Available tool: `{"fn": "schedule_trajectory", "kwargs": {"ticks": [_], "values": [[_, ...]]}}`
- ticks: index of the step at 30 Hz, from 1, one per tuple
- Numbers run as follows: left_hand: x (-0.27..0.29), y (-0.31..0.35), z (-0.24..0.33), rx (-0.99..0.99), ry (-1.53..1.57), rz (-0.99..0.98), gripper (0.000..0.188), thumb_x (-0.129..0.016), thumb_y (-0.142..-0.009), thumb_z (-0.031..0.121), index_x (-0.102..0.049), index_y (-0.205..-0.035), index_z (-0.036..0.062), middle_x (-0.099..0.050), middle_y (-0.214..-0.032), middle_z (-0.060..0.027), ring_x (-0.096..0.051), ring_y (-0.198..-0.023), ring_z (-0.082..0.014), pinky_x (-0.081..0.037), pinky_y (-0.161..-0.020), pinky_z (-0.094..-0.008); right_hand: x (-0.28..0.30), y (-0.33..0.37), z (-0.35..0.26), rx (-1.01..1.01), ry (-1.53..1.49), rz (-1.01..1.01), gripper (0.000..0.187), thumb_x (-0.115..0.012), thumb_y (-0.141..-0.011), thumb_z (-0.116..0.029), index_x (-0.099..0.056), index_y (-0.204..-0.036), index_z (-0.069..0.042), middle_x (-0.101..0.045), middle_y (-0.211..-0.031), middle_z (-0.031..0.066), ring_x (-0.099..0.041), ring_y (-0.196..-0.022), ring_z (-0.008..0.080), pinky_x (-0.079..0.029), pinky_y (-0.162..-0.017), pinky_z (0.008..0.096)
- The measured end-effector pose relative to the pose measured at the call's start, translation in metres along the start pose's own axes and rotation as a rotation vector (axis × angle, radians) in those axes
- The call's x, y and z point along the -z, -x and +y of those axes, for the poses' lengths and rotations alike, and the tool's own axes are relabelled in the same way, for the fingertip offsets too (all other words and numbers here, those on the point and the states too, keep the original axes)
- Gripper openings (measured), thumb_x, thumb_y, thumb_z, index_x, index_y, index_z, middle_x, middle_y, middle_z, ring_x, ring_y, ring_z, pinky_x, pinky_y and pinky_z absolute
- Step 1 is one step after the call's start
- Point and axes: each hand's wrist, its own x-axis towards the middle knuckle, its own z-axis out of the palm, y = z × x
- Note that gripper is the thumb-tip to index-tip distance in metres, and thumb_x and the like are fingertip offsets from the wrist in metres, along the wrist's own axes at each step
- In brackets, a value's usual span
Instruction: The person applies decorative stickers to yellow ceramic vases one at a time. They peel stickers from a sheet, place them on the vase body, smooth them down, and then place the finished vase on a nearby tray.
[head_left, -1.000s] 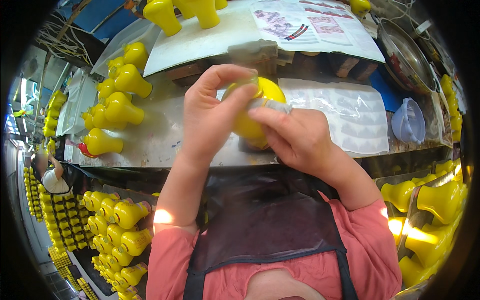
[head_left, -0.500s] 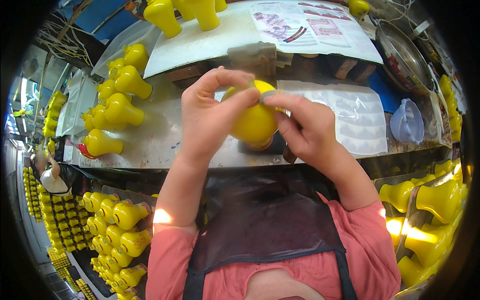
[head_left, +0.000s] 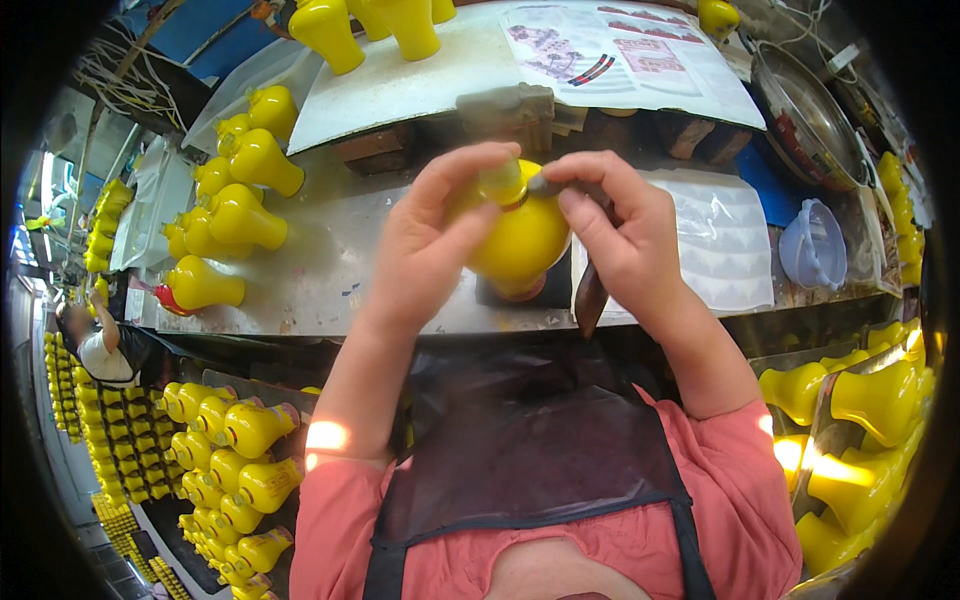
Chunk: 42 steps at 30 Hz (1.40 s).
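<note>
In front of me a glossy yellow bottle-shaped vase (head_left: 520, 238) stands on a dark block (head_left: 497, 292), its narrow neck upward. My left hand (head_left: 425, 235) is curled round its left side, fingers at the neck and thumb on the shoulder, slightly blurred. In my right hand (head_left: 632, 228) is a dark brown, flat-handled tool (head_left: 591, 302); its handle hangs below the palm. A small grey tip (head_left: 541, 186) pokes out between thumb and forefinger against the neck. Whether the tip belongs to the tool is hidden by the fingers.
Yellow vases (head_left: 240, 218) lie along the bench's left; more fill racks (head_left: 245, 440) on both sides. A sheet of pale decals (head_left: 710, 240) lies right, near a lilac bucket (head_left: 813, 243). A raised white board (head_left: 430, 85) crosses the back. A person (head_left: 105, 345) is at far left.
My left hand has shifted a little, uncovering more of the vase's neck. The right hand has turned, showing more of the dark handle. The person at far left has moved slightly.
</note>
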Motion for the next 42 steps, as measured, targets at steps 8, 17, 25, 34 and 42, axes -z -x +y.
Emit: {"fn": "schedule_trajectory", "kwargs": {"ticks": [8, 17, 25, 34, 42], "values": [[-0.003, 0.009, -0.014, -0.123, -0.055, 0.100, 0.079, -0.064, -0.091, -0.002, -0.027, -0.160, 0.0083, -0.050, -0.152, -0.0150, -0.047, -0.142, -0.0242, -0.038, -0.117, -0.0390, 0.010, -0.057, -0.016, -0.266, -0.229, -0.258, 0.031, -0.059, -0.101, -0.022, -0.065, -0.124, -0.003, -0.053, -0.065, -0.0072, -0.041, -0.047, -0.0011, -0.029, -0.045, 0.0163], [-0.003, 0.010, -0.020, 0.019, -0.180, 0.211, 0.081, -0.076, -0.084, 0.017, -0.037, -0.155, 0.0081, -0.065, -0.134, -0.0166, -0.057, -0.129, -0.0303, -0.041, -0.113, -0.0407, 0.003, -0.065, -0.022, -0.172, -0.034, -0.335, 0.029, -0.057, -0.104, -0.026, -0.066, -0.119, -0.002, -0.058, -0.071, -0.0048, -0.045, -0.052, -0.0001, -0.032, -0.050, 0.0169], [0.008, -0.003, -0.035, -0.314, -0.592, 0.121, 0.041, -0.066, -0.094, 0.029, -0.066, -0.126, 0.0036, -0.069, -0.127, -0.0155, -0.061, -0.118, -0.0355, -0.039, -0.107, -0.0459, -0.011, 0.003, -0.008, 0.036, 0.163, 0.130, 0.012, -0.063, -0.100, -0.005, -0.069, -0.109, 0.000, -0.062, -0.078, -0.0029, -0.052, -0.063, 0.0016, -0.041, -0.056, 0.0212], [0.008, -0.004, -0.043, -0.370, -0.513, 0.169, 0.036, -0.049, -0.105, 0.028, -0.068, -0.124, 0.0037, -0.068, -0.127, -0.0167, -0.061, -0.118, -0.0360, -0.039, -0.106, -0.0469, -0.021, 0.015, -0.021, 0.510, 0.839, -0.094, 0.023, -0.072, -0.089, 0.003, -0.072, -0.110, -0.005, -0.073, -0.084, 0.0101, -0.058, -0.055, 0.0165, -0.047, -0.055, 0.0279], [0.012, -0.001, -0.037, -0.334, -0.582, 0.106, 0.040, -0.046, -0.107, 0.026, -0.064, -0.132, 0.0022, -0.065, -0.135, -0.0167, -0.058, -0.125, -0.0340, -0.036, -0.111, -0.0439, -0.021, 0.012, -0.015, 0.309, 0.412, 0.157, 0.012, -0.070, -0.094, 0.001, -0.072, -0.105, -0.003, -0.071, -0.085, 0.0047, -0.054, -0.057, 0.0042, -0.042, -0.053, 0.0216]]}}
